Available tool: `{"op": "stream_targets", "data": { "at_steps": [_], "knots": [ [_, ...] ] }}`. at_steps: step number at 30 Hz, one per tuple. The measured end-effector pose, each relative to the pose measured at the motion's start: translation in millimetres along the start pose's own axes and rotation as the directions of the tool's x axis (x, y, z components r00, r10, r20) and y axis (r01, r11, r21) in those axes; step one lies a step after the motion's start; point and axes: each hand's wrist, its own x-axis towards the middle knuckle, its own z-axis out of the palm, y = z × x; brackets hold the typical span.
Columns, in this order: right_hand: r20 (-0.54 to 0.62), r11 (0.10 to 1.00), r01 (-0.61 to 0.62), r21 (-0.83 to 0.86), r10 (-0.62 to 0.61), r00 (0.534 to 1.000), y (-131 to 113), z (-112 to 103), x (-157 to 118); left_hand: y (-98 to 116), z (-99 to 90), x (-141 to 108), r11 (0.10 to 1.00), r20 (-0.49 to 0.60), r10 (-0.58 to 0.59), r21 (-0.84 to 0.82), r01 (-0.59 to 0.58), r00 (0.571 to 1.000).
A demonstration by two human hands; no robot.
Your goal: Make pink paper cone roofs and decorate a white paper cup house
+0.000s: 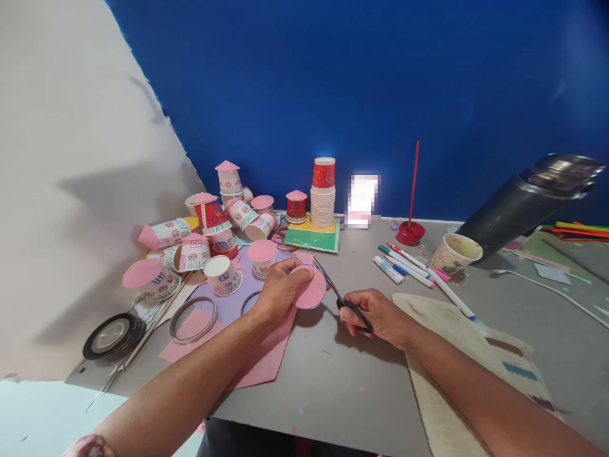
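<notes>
Pinched between the thumb and fingers of my left hand (280, 289) is a round pink paper disc (311, 291) with a thin dark outline at its edge. My right hand (368, 314) grips a pair of scissors (339, 293) by the black handles. Their blades point up and left, next to the disc's right edge; whether they touch the paper I cannot tell. Below my left hand lie a pink paper sheet (266, 358) and a purple sheet (233, 311). Close by on the left stands a white decorated cup (223, 276).
Several decorated paper cups with pink tops (193, 254) crowd the left. A cup stack (323, 197) stands at the back on a green packet (314, 240). Tape rolls (194, 320) lie left, markers (409, 270) right. A dark flask (518, 209) leans behind a paper cup (455, 254).
</notes>
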Motion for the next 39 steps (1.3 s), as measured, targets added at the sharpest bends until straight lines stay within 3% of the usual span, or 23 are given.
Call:
{"op": "stream_targets", "data": {
  "at_steps": [14,27,39],
  "knots": [
    [-0.026,0.999,-0.032,0.004,0.032,0.999,1.4,-0.5,1.3,-1.1,-0.6,1.4,1.000,-0.025,-0.010,0.018,0.011,1.000],
    [-0.044,0.997,0.003,0.083,0.001,0.999,1.5,2.1,2.8,-0.5,5.2,0.9,0.972,-0.039,0.011,-0.233,-0.020,0.999],
    [-0.033,0.997,0.010,0.071,-0.008,0.999,3.6,0.6,2.3,-0.3,6.2,-1.0,0.979,-0.073,0.016,-0.202,-0.030,0.997]
  ]
}}
